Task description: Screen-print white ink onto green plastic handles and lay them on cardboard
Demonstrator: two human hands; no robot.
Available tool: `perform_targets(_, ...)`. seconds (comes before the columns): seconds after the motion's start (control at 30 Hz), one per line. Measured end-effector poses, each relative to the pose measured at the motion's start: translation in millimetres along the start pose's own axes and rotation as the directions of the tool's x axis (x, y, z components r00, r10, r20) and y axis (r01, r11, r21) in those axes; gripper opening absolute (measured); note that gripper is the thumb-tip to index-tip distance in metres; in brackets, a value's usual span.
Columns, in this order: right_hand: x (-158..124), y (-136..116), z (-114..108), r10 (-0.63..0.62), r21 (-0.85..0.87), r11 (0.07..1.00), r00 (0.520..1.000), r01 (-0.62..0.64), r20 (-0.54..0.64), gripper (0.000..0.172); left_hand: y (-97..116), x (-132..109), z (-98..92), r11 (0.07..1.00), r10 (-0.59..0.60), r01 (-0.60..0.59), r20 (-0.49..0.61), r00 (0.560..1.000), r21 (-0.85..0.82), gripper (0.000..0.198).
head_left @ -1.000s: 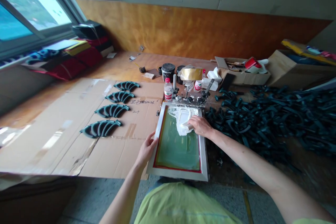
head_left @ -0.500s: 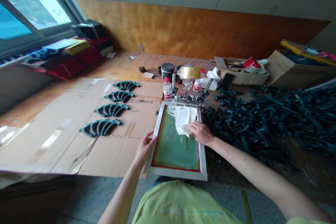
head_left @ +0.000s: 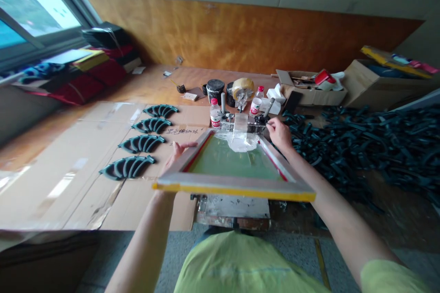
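The screen printing frame point(head_left: 233, 182), with green mesh and yellow along its front edge, is tilted up at the front. My left hand point(head_left: 177, 153) is closed on its left rail, partly hidden behind it. My right hand point(head_left: 280, 135) has curled fingers beside the metal hinge clamp point(head_left: 256, 126) at the frame's back right; what they pinch, if anything, is hidden. A pale flat scraper point(head_left: 240, 126) leans against the clamp, its lower end on white smeared material point(head_left: 243, 143) on the mesh. Below the frame a metal base plate point(head_left: 237, 206) shows.
Several dark green curved parts point(head_left: 127, 167) lie in a column on cardboard point(head_left: 68, 155) at left. A large pile of similar dark parts point(head_left: 343, 155) covers the right side. Bottles point(head_left: 215, 114), black tubs point(head_left: 215, 90), a tape roll point(head_left: 243, 88) and an open box point(head_left: 316, 94) stand behind.
The frame's front edge has risen, uncovering the base plate. My right hand has let go of the scraper and moved back and right to the clamp. My left hand has moved up with the frame.
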State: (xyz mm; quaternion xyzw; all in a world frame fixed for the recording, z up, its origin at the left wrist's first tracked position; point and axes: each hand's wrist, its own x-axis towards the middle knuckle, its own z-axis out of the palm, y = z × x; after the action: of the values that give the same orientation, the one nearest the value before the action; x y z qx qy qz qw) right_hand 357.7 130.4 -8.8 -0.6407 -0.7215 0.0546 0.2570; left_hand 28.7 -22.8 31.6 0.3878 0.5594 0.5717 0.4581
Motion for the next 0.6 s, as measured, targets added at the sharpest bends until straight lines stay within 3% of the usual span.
perform_targets(0.07, -27, 19, 11, 0.033, 0.017, 0.999, 0.993, -0.035, 0.11, 0.02, 19, 21, 12.9, 0.989, 0.101, -0.099, 0.013, 0.995, -0.11, 0.055)
perform_targets(0.17, -67, 26, 37, -0.179, 0.096, 0.983, 0.936, 0.157, 0.304, 0.021, 40, 46, 27.2, 0.982, 0.096, -0.088, 0.039, 0.995, -0.167, 0.053)
perform_targets(0.27, -89, 11, 54, -0.33, 0.116, 0.944, 0.871, 0.309, 0.364, 0.025, 33, 44, 35.2, 0.972, 0.079, -0.09, -0.06, 0.995, -0.216, 0.054)
perform_targets(0.3, -94, 2, 55, -0.333, 0.105, 0.943, 0.872, 0.316, 0.36, 0.021, 23, 34, 38.4, 0.975, 0.04, -0.055, -0.073, 0.997, -0.217, 0.054)
perform_targets(0.37, -107, -20, 50, -0.315, 0.09, 0.949, 0.899, 0.302, 0.305, 0.011, -8, 6, 47.6, 0.976, -0.146, 0.148, 0.029, 0.989, -0.16, 0.057)
perform_targets(0.4, -116, -33, 46, -0.323, 0.089, 0.946, 0.908, 0.31, 0.266, 0.008, -26, -11, 53.0, 0.947, -0.3, 0.313, 0.145, 0.943, -0.07, 0.061)
perform_targets(0.43, -127, -47, 42, -0.351, 0.094, 0.936, 0.908, 0.338, 0.227, 0.008, -45, -28, 57.8, 0.887, -0.452, 0.462, 0.236, 0.86, 0.015, 0.065)
perform_targets(0.47, -139, -60, 38, -0.403, 0.104, 0.915, 0.892, 0.389, 0.204, 0.009, -63, -44, 60.9, 0.834, -0.539, 0.55, 0.267, 0.799, 0.042, 0.066)
perform_targets(0.53, -160, -75, 34, -0.58, 0.183, 0.814, 0.783, 0.551, 0.225, 0.012, -94, -64, 57.1, 0.795, -0.599, 0.604, 0.217, 0.77, 0.051, 0.06)
perform_targets(0.57, -167, -75, 32, -0.645, 0.228, 0.764, 0.723, 0.603, 0.248, 0.014, -106, -67, 48.5, 0.805, -0.593, 0.59, 0.154, 0.791, 0.07, 0.057)
perform_targets(0.6, -169, -68, 31, -0.664, 0.251, 0.747, 0.696, 0.615, 0.272, 0.017, -116, -67, 35.1, 0.818, -0.572, 0.561, 0.078, 0.817, 0.122, 0.055)
